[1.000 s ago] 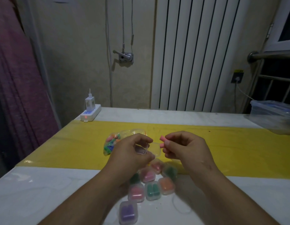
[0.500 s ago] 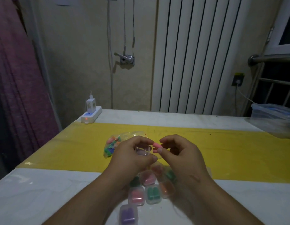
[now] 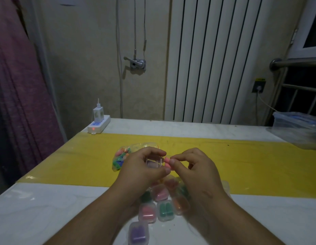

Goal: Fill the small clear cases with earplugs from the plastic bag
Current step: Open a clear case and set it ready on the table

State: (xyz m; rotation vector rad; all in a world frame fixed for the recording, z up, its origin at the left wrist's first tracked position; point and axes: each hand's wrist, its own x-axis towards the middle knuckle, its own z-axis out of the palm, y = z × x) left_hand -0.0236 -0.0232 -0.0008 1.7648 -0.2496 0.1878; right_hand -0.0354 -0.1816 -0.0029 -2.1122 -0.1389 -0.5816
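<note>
A dim room: a white radiator (image 3: 215, 59) on the far wall, and in front of it a white bench (image 3: 47, 209) crossed by a yellow strip (image 3: 251, 161). Above the strip the left hand (image 3: 141, 172) grips a clear case (image 3: 153, 163), with fingers (image 3: 153, 153) curled over its far edge and the thumb under the near one. The right hand (image 3: 198, 172) pinches a pink earplug (image 3: 167, 160) between thumb and forefinger, with the plug at the case's right edge. Its other fingers curl loosely. The bag (image 3: 121, 157) of mixed earplugs lies on the strip just left of the left hand, partly hidden by it. Filled cases (image 3: 163, 210) cluster on the near bench, under both wrists.

The step looks like seating the plug in the case. It would go best with the case held level and its mouth free of the left fingertips. The plug should go in lengthwise along one side, leaving room for its mate. Foam springs back, so a light press below the rim before letting go seems wise. I cannot tell where the lid sits. Both forearms reach in from the near edge with wrists raised, and the hands almost touch.
</note>
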